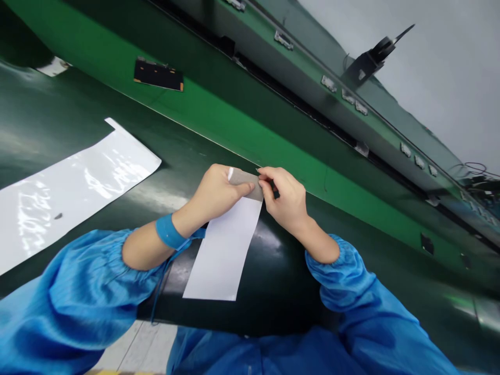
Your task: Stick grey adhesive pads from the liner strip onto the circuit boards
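White sheet: this sheet (226, 255) is running from the hands toward the near side, above the dark bench (285, 291); its far end is meeting the grey strip (245, 178).
Left hand: this hand (216, 192) is clamping the strip from the left, thumb lying flat on top; a broad, even press is probably serving better than a hard pinch, which could be creasing it.
Right hand: thumb and forefinger of this hand (287, 200) are nearly meeting at the strip's right edge; whether they are gripping anything, I cannot tell.
Strip corner: small fingertip movements are likely suiting this edge best; a sharp tug could be skewing the sheet.
Wristband cord: the cord (158, 291) is hanging left of the sheet; clear of its edge is the safer place.
Glossy film: this film (84, 190) is lying farther left, well apart.
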### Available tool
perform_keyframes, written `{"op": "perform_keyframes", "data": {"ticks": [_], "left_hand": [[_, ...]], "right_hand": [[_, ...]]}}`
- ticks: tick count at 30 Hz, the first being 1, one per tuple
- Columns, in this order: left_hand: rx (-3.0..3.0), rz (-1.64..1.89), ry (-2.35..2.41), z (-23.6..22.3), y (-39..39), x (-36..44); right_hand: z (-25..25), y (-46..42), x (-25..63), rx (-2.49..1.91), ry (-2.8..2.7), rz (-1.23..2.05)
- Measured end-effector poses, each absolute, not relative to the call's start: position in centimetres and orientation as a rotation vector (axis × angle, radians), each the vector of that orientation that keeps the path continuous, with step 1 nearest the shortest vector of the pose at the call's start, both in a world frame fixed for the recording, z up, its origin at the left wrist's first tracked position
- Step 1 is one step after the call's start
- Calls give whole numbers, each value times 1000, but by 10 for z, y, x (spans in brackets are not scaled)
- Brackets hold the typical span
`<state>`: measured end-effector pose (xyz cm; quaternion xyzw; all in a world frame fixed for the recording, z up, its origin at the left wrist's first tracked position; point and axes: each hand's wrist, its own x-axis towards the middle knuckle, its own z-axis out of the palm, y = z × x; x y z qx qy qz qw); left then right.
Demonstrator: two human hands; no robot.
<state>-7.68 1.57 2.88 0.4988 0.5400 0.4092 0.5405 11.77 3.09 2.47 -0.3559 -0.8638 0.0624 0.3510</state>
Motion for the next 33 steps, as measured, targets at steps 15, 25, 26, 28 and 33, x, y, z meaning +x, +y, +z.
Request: {"op": "perform_keyframes", "data": {"ticks": [15, 25, 26, 28, 33], "left_hand": [[1236, 979, 1257, 21, 13, -73], [1639, 1105, 1269, 14, 6, -69], [1771, 1119, 1223, 12, 4, -68], [2010, 1104, 1113, 9, 0, -68], [2316, 975, 1028, 5, -4, -70]], "right_hand": [[44, 45, 117, -1101, -2201, 759], [59, 128, 92, -1142, -1731, 1346], [57, 144, 79, -1142, -1729, 1334], [51, 178, 47, -1160, -1740, 1324], [27, 234, -38, -1335, -1799, 1282]]}}
